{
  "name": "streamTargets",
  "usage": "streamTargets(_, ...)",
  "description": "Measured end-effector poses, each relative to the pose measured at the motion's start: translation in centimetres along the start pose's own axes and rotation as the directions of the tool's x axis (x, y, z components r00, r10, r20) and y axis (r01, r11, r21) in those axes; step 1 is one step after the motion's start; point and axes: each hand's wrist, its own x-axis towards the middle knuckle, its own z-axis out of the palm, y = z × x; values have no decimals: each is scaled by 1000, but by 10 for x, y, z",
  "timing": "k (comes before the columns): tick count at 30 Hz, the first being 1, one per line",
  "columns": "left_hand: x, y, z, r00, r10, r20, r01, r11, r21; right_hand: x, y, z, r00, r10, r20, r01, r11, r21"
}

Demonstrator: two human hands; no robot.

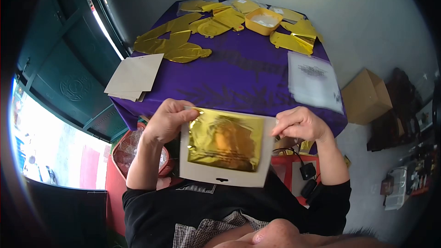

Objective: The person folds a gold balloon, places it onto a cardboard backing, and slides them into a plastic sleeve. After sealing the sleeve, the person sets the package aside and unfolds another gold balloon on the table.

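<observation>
A white card [267, 156] with a shiny gold foil piece [225, 140] lying on its face is held up in front of my body, at the near edge of the purple table. My left hand [169, 120] pinches the card's upper left corner. At the upper right corner, my right hand [301, 125] has its fingers closed on the card's edge. A small slot shows at the card's lower edge. The foil looks wrinkled and reflects orange and dark patches.
On the purple tablecloth [220, 76] are white cards [135, 74] at left, clear plastic sleeves [314, 80] at right, gold foil pieces [172, 43] and a yellow container [263, 21] at the back. A red basket [120, 156] stands below left; a cardboard box [366, 96] is at right.
</observation>
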Motion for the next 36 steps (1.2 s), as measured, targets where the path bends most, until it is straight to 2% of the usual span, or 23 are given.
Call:
streamTargets(2,-3,1,-15,999,-5,-42,6,999,33,-14,16,-19,995,57,-78,-56,998,7)
streamTargets(5,0,4,-17,998,-29,-52,32,998,63,-25,11,-39,918,225,-327,-221,974,51)
streamTargets(6,2,6,-13,998,-42,-54,46,995,88,-20,6,-39,915,225,-334,-221,974,51)
streamTargets(8,8,16,6,998,-43,-47,50,988,149,3,-3,-27,856,145,-497,-227,968,-108)
streamTargets(10,19,21,23,999,-39,-24,44,962,270,28,1,-14,901,-1,-434,-147,940,-309)
streamTargets(11,25,23,30,999,-43,-15,45,960,276,41,-8,-3,923,-43,-383,-147,880,-453)
streamTargets(13,36,26,46,995,-5,102,-45,876,481,64,-25,16,960,-71,-272,-138,724,-676)
streamTargets(14,39,27,53,990,-14,143,-56,880,473,72,-28,22,974,-62,-217,-128,640,-758)
streamTargets(16,41,35,63,987,-11,158,-71,861,503,76,-30,24,983,-52,-176,-105,625,-773)
streamTargets(17,41,38,65,986,-3,167,-87,844,529,75,-31,19,991,10,-134,-109,648,-754)
streamTargets(20,40,41,40,991,25,132,-68,940,335,52,-19,-2,994,101,-39,-103,786,-610)
streamTargets(21,40,41,32,993,23,116,-56,955,292,42,-16,-10,981,194,6,-157,813,-561)
streamTargets(22,41,40,26,995,21,101,-45,968,246,31,-10,-14,981,194,4,-159,813,-561)
streamTargets(23,44,38,23,992,21,125,-49,973,225,19,-3,-14,971,239,3,-227,928,-294)
streamTargets(24,50,34,21,992,16,128,-44,973,225,9,1,-14,960,281,13,-281,960,1)
streamTargets(26,61,24,20,972,45,229,-91,976,196,-5,4,-17,966,258,37,-260,962,79)
streamTargets(27,67,23,21,947,45,318,-73,994,78,-11,5,-19,971,230,59,-236,960,153)
streamTargets(28,72,21,26,945,42,324,-71,994,80,-17,3,-23,972,230,52,-235,959,155)
streamTargets(30,85,17,37,922,125,366,-132,991,-8,-30,-5,-31,940,336,64,-336,875,349)
streamTargets(31,95,9,37,922,135,362,-131,991,-37,-37,-2,-37,940,337,58,-335,875,349)
streamTargets(33,116,-3,43,914,206,350,-173,977,-123,-53,5,-50,932,349,-97,-291,882,371)
streamTargets(34,119,3,55,927,158,339,-99,977,-187,-63,2,-58,922,327,-206,-266,923,277)
streamTargets(36,130,11,59,935,141,326,-102,986,-133,-93,8,-79,791,298,-534,-204,952,229)
